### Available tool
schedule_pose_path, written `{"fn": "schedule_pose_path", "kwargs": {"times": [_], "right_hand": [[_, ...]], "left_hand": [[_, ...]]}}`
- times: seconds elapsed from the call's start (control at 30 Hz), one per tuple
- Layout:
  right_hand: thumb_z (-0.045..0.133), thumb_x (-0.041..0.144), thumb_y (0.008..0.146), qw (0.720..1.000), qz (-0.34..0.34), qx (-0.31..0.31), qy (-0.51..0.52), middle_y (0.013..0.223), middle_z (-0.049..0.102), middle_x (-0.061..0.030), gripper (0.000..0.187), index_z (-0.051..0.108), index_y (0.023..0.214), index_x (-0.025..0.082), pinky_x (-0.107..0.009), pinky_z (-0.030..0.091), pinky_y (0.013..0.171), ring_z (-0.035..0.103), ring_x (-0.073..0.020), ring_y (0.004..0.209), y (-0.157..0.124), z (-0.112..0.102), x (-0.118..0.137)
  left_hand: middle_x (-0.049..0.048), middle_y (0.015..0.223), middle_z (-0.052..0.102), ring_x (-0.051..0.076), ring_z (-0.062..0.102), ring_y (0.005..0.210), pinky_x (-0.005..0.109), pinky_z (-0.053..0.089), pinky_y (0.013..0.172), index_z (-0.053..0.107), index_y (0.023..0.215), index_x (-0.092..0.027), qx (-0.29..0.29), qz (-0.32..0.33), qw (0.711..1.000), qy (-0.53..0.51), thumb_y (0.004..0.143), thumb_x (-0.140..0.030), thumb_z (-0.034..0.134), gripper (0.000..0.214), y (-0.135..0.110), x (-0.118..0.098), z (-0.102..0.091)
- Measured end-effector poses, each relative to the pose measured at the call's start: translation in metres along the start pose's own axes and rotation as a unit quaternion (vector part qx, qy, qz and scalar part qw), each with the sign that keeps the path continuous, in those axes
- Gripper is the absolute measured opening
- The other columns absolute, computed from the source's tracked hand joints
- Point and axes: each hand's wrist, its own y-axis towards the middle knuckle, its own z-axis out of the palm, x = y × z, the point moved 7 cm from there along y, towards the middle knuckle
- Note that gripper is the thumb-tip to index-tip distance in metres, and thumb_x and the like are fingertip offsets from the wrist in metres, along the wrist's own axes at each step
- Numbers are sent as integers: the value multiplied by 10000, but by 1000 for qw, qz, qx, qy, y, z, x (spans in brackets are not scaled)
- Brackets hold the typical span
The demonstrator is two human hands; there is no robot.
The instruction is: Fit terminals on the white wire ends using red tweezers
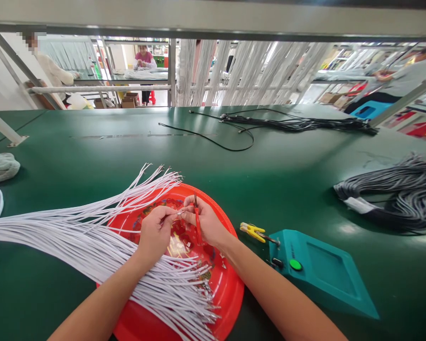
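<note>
My left hand [155, 234] pinches the end of a thin white cable [173, 215] over a red plastic tray [230, 289]. My right hand [205, 221] is closed round small red snips [197, 222] and meets the cable's tip, fingertips of both hands nearly touching. A thick bundle of white cables [74, 232] lies across the tray from the left, some ends fanned out beyond it, others under my left forearm.
A teal box with a green button [319, 272] sits right of the tray, a yellow clip tool [253, 231] beside it. Grey cable coils [401, 199] lie at the right, black cables [298, 124] at the back. Other people work at benches behind.
</note>
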Motion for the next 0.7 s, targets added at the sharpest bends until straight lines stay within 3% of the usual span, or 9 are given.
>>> {"fn": "schedule_pose_path", "kwargs": {"times": [0.13,0.23,0.3,0.4,0.53,0.7], "right_hand": [[754,226,553,980,128,72,138,609,506,68,438,436,855,211,-180,377,423,452,-77,477,-1,5,-16],[768,206,537,973,163,66,150,643,551,46,454,452,863,201,-171,376,410,459,-71,476,-2,6,-22],[766,215,547,984,127,8,125,653,572,35,434,461,854,193,-179,395,420,481,-78,487,0,0,-21],[720,254,623,993,21,-71,90,677,596,26,346,468,852,197,-199,431,478,531,-97,541,2,-8,-10],[653,237,697,993,-91,-70,-15,751,613,10,238,483,861,211,-266,472,645,581,-133,671,-4,-3,6],[542,204,764,936,-194,-122,-268,814,601,-26,69,529,832,203,-314,448,709,570,-169,754,-17,1,23]], "left_hand": [[11,775,643,130,578,724,245,457,690,614,766,-188,17,37,999,-4,811,-193,488,134,0,-5,3],[11,770,641,128,577,723,240,456,689,608,756,-185,2,26,1000,1,809,-200,495,125,-1,-4,1],[13,769,643,129,580,711,240,459,682,608,771,-180,-17,-9,1000,-6,805,-236,513,115,-1,2,-1],[21,764,647,134,584,683,246,468,661,612,790,-171,-29,-56,998,-22,797,-293,531,147,-1,10,-1],[30,762,657,149,597,691,257,477,657,624,776,-164,-21,-78,996,-30,779,-322,544,177,-1,15,2],[35,745,663,155,610,677,262,488,640,631,778,-154,-4,-92,995,-40,774,-315,544,183,-2,13,5]]}}
